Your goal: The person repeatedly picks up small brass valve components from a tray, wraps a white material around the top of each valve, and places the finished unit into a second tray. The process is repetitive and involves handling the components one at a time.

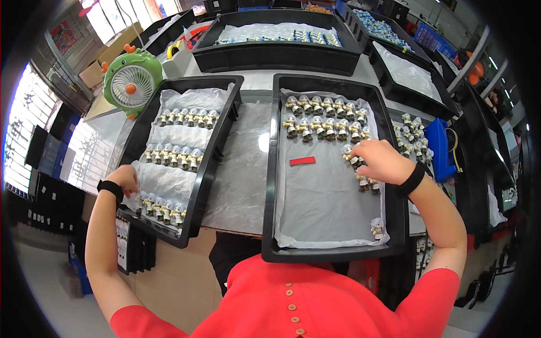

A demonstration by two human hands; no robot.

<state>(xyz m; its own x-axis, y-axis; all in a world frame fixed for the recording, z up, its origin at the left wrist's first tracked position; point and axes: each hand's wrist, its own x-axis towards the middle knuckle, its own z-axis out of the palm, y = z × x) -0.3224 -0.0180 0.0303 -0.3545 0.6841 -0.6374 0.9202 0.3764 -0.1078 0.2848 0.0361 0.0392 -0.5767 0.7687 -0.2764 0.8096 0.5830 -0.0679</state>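
My left hand (pixel 125 179) is at the left wall of the left black tray (pixel 232 97), its fingers curled down beside the front row of small figurines (pixel 163 209). Whether a figurine is between those fingertips is hidden. Over the right black tray (pixel 269 186), my right hand (pixel 384 161) has its fingers and thumb closed around a small white-and-gold figurine (pixel 347 151). More figurines (pixel 366 183) lie just below that hand, partly covered by it. Two rows of figurines (pixel 327 128) stand at that tray's far end, and a single figurine (pixel 377 228) lies in its near right corner.
A red strip (pixel 302 161) lies on the right tray's liner. A green fan (pixel 132 83) stands behind the left tray. Beyond are a large black tray (pixel 276 59) of blue-and-white parts and a tape dispenser (pixel 179 59). Loose figurines (pixel 411 135) and a blue bin (pixel 440 149) are at right.
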